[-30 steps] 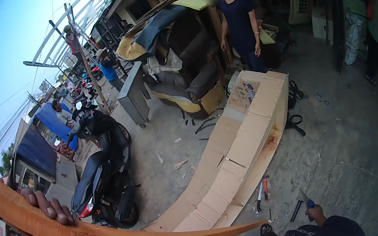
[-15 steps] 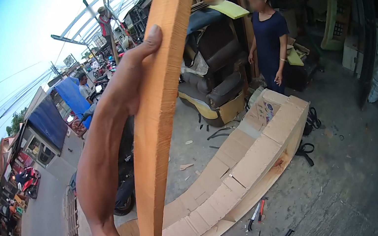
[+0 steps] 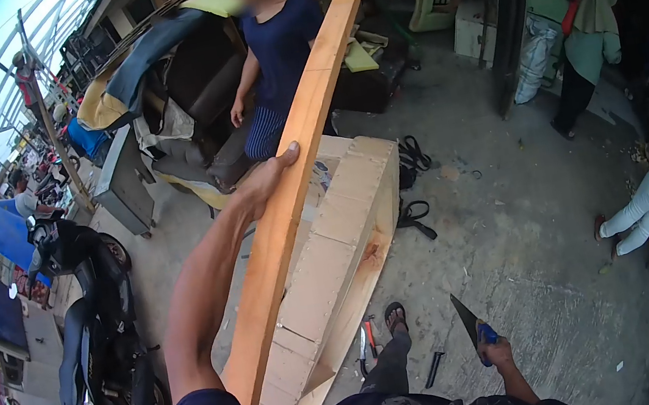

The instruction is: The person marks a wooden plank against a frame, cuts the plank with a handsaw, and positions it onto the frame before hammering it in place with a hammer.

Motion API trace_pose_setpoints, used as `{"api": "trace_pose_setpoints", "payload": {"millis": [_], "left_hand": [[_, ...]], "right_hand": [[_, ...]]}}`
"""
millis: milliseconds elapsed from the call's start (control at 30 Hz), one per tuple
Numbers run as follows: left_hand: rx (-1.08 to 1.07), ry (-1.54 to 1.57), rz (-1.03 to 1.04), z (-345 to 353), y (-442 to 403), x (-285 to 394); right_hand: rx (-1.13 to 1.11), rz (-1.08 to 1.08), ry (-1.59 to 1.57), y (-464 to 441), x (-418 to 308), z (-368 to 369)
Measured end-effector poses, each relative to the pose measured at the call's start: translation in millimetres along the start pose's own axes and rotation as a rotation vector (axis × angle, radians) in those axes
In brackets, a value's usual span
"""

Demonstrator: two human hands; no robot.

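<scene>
Head view, plank (image 3: 283,214): up in the air, slanting over the cardboard-covered frame (image 3: 326,262), top end past its far edge. Contact with it: cannot tell.
Left hand (image 3: 268,184): pinching plank near mid-length, thumb on the near face, other fingers hidden behind.
Right hand (image 3: 498,351): fingers curled round blue handle of handsaw (image 3: 468,322), blade pointing forward.
Handling tip: grip close to balance point. Probably prone to swinging at the ends, so turn slowly, mind the person (image 3: 276,39) near the top end. Keep saw teeth off the leg (image 3: 388,363).
Floor (image 3: 504,250): worn grey concrete. Red-handled tool (image 3: 371,336) and black bar (image 3: 434,369) off the frame's right edge; black straps (image 3: 411,155) by its far right corner.
Room: dim on the right, daylight on the left; worn sofa (image 3: 206,85) beyond frame's far left corner, motorcycle (image 3: 100,326) well left.
</scene>
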State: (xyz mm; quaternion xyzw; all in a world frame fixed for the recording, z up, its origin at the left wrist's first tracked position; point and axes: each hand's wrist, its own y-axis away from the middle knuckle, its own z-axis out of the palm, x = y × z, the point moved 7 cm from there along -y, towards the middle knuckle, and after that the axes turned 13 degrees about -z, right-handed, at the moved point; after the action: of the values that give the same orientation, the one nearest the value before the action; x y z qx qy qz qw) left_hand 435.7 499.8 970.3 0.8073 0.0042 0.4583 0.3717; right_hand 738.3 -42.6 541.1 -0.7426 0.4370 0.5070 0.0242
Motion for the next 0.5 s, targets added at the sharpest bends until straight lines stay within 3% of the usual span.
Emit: {"api": "trace_pose_setpoints", "payload": {"millis": [67, 100, 133, 233, 333, 400, 433, 500], "left_hand": [[-0.054, 0.027, -0.004, 11, -47, 3], [-0.061, 0.044, -0.024, 17, -78, 3], [-0.092, 0.017, -0.009, 26, -101, 9], [-0.073, -0.064, -0.059, 48, -162, 17], [-0.13, -0.003, -0.071, 78, -196, 45], [-0.046, -0.176, 0.04, 87, -234, 57], [-0.018, -0.275, -0.039, 88, -269, 49], [-0.082, -0.222, -0.027, 105, -306, 43]], "right_hand": [[-0.006, 0.021, 0.154, -25, -33, -13], [0.031, 0.006, 0.059, -56, -1, -7], [0.043, 0.002, 0.061, -78, -18, -16], [-0.005, 0.036, 0.284, -118, -51, -30], [0.09, 0.045, 0.271, -137, -117, -61], [0.135, 0.035, 0.202, -153, -122, -71], [0.174, 0.031, 0.143, -153, -150, -80], [0.226, -0.002, 0.069, -163, -170, -96]]}}
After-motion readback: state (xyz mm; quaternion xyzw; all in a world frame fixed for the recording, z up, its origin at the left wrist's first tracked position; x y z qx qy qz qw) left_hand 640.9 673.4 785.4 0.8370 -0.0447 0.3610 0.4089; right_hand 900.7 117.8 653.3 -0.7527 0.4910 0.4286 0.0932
